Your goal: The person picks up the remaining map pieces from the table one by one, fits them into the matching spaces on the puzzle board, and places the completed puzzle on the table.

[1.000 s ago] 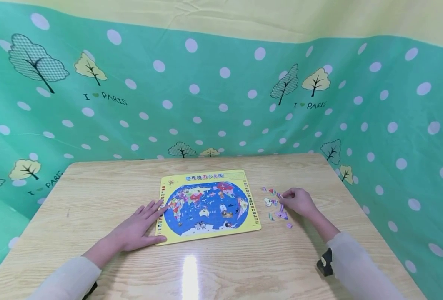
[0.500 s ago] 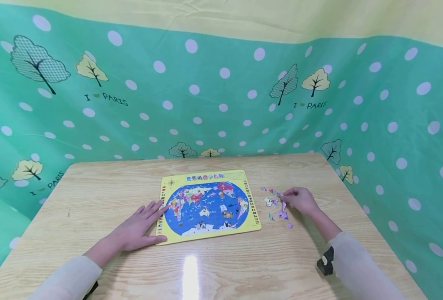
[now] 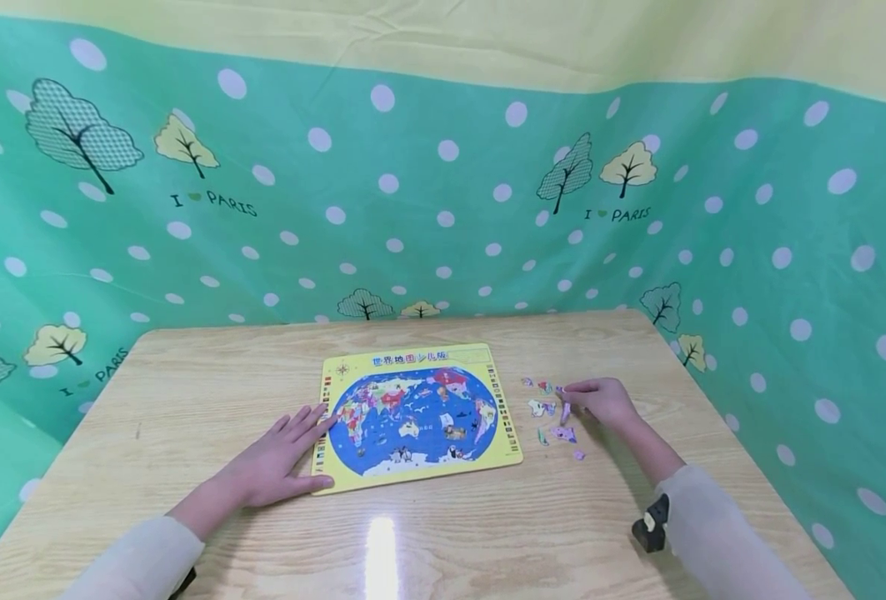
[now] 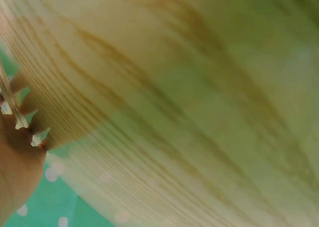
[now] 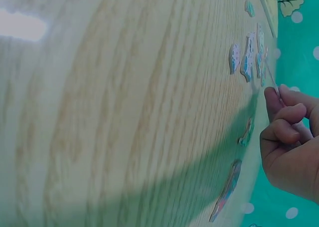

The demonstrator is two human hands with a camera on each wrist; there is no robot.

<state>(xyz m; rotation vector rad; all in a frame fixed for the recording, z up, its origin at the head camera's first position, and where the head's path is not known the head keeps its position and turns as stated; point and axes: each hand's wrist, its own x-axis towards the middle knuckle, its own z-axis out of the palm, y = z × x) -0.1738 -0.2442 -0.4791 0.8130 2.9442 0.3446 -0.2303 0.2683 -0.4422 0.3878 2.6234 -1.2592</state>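
On the wooden desk [image 3: 480, 533], midway between the left and right edges and not far from the far edge, a flat yellow map board [image 3: 422, 425] with blue sea, bright lands, little animals and rows of tiny flags down both sides. Resting on its left side with the left hand [image 3: 281, 462], with straight fingers over the yellow rim and thumb out wide by the corner closest to the near edge. Pinching a thin piece [image 5: 272, 77] with the right hand [image 3: 606, 402], with thumb and first finger close together on it, between the map board and the desk's right edge. Touching the desk or held up over it: cannot tell. Close by on the desk, a big purple piece [image 3: 563, 434], a green piece [image 3: 543, 437] just left of it, a white piece [image 3: 537, 408] more toward the far edge, a red and green piece [image 3: 544, 387] past that, and a small purple piece [image 3: 579, 456] closest to the near edge. On both arms, pale sleeves [image 3: 728, 533], with a black box [image 3: 650, 525] by the right wrist. Closer to the near edge, a white shine [image 3: 382, 558] on the wood. Around the far, left and right edges, a green cloth [image 3: 412, 200] with white dots and trees.
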